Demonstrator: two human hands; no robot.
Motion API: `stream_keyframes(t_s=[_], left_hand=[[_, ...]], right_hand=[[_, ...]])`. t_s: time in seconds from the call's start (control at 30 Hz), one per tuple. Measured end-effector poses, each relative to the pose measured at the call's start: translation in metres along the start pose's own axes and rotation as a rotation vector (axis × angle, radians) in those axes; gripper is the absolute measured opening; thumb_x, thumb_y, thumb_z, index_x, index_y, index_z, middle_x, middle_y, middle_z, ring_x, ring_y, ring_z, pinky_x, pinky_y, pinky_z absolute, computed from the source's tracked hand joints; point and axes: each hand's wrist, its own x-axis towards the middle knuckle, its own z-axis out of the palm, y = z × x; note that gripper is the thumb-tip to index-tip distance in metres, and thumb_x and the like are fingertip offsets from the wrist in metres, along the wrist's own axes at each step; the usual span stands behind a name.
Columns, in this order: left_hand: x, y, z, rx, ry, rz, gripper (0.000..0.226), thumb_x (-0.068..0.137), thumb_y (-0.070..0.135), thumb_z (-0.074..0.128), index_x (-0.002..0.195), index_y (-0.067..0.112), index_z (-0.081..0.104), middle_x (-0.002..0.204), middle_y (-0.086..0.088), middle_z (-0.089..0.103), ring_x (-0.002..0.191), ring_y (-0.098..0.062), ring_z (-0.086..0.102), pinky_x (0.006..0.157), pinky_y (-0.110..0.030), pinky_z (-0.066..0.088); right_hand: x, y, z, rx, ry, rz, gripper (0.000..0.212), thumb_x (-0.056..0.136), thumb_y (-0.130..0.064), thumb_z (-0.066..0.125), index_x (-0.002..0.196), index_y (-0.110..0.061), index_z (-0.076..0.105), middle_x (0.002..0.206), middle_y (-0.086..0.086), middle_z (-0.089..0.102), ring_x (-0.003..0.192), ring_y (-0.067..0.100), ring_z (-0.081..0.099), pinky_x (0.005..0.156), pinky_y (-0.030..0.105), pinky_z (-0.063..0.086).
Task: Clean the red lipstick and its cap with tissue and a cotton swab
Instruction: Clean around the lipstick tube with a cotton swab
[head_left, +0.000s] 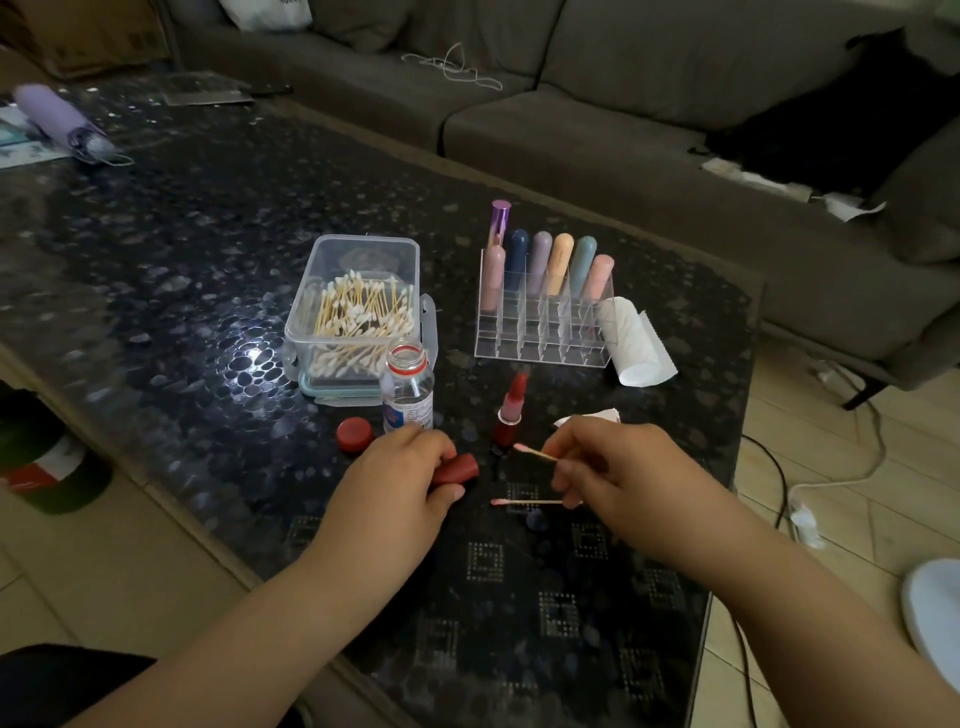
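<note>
While her left hand (400, 478) grips the red cap (457, 467), mouth toward the swab, her right hand (608, 467) pinches a pink-stained cotton swab (535, 453), seemingly ready to probe inside.

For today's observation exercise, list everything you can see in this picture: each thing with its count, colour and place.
lipstick: one, red, upright, uncapped, table centre
lipstick cap: one, red, in left hand
cotton swabs: two, pink-tipped; one in right hand, one on table
swab box: one, clear, open, full
bottle: one, clear, open
bottle cap: one, red, left of bottle
organiser: one, clear, holding seven pastel tubes
tissue roll: one, white, right of organiser
sofa: one, grey, behind table
table: one, dark patterned
hands: left, right
</note>
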Motion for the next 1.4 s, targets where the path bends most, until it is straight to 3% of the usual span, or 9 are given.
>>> stream_keyframes(t_s=[0.23,0.4,0.53,0.67,0.8,0.93,1.07,1.13,1.4], left_hand=[[-0.008,-0.001,-0.018,-0.024,0.197,-0.078,0.026,0.071,0.038,0.07,0.08,0.021,0.052,0.076,0.009,0.049,0.068,-0.008,0.048,0.057,-0.019,0.034],[0.008,-0.018,-0.031,-0.055,0.328,-0.276,0.052,0.063,0.03,0.079,0.099,0.01,0.047,0.097,0.0,0.045,0.101,-0.024,0.044,0.083,-0.032,0.035],[0.014,-0.016,-0.035,-0.111,0.354,-0.296,0.05,0.068,0.023,0.074,0.107,0.008,0.046,0.104,0.0,0.042,0.111,-0.026,0.04,0.091,-0.032,0.031],[0.019,-0.024,-0.034,-0.197,0.241,-0.347,0.06,0.064,0.031,0.077,0.112,0.017,0.045,0.105,0.006,0.041,0.107,-0.025,0.05,0.096,-0.039,0.042],[0.025,-0.022,-0.033,-0.245,0.119,-0.368,0.068,0.059,0.039,0.08,0.117,0.021,0.047,0.104,0.008,0.038,0.109,-0.024,0.05,0.094,-0.043,0.045],[0.035,-0.027,-0.028,-0.279,0.107,-0.304,0.055,0.058,0.043,0.077,0.106,0.024,0.059,0.106,0.003,0.062,0.107,-0.021,0.054,0.09,-0.04,0.047],[0.039,-0.025,-0.026,-0.343,0.093,-0.287,0.036,0.065,0.028,0.078,0.097,0.02,0.063,0.096,0.003,0.068,0.091,-0.014,0.06,0.068,-0.016,0.042],[0.038,-0.019,-0.028,-0.341,0.133,-0.237,0.036,0.066,0.025,0.078,0.098,0.021,0.063,0.096,0.006,0.067,0.09,-0.011,0.059,0.068,-0.015,0.039],[0.032,-0.005,-0.042,-0.061,0.28,0.048,0.044,0.06,0.023,0.081,0.1,0.018,0.063,0.096,0.001,0.064,0.095,-0.023,0.055,0.086,-0.049,0.043]], right_hand=[[0.0,-0.019,-0.007,0.15,0.182,-0.007,0.009,0.083,-0.025,0.065,0.075,-0.025,0.062,0.059,-0.005,0.067,0.051,0.006,0.062,0.054,0.015,0.049],[0.006,-0.035,-0.009,0.317,0.206,0.012,0.01,0.087,-0.023,0.057,0.078,-0.025,0.061,0.058,-0.004,0.059,0.053,0.011,0.05,0.056,0.023,0.045],[0.011,-0.044,-0.009,0.5,0.094,0.055,0.012,0.096,-0.017,0.043,0.095,-0.012,0.053,0.075,-0.007,0.074,0.068,0.013,0.065,0.07,0.031,0.05],[0.017,-0.05,-0.008,0.621,0.127,0.025,0.015,0.092,-0.016,0.05,0.093,-0.003,0.056,0.088,-0.003,0.076,0.086,0.025,0.068,0.083,0.033,0.051],[0.024,-0.057,-0.005,0.726,0.232,0.028,0.013,0.085,-0.007,0.06,0.073,-0.009,0.063,0.069,0.019,0.066,0.046,0.016,0.055,0.047,0.018,0.046],[0.03,-0.059,-0.005,0.895,0.217,0.056,0.017,0.083,0.008,0.054,0.072,-0.004,0.059,0.053,0.005,0.066,0.045,0.009,0.055,0.043,0.015,0.046],[0.03,-0.056,-0.008,0.969,0.213,0.053,0.017,0.083,0.009,0.056,0.073,-0.004,0.058,0.058,0.008,0.071,0.05,0.014,0.064,0.05,0.018,0.054],[0.029,-0.054,-0.011,0.901,0.245,0.018,0.011,0.082,0.004,0.061,0.075,-0.005,0.062,0.063,0.009,0.073,0.054,0.015,0.066,0.054,0.018,0.055],[0.027,-0.053,-0.016,0.283,0.354,-0.179,0.008,0.078,-0.01,0.07,0.079,-0.018,0.071,0.072,0.005,0.069,0.064,0.013,0.064,0.063,0.018,0.052]])
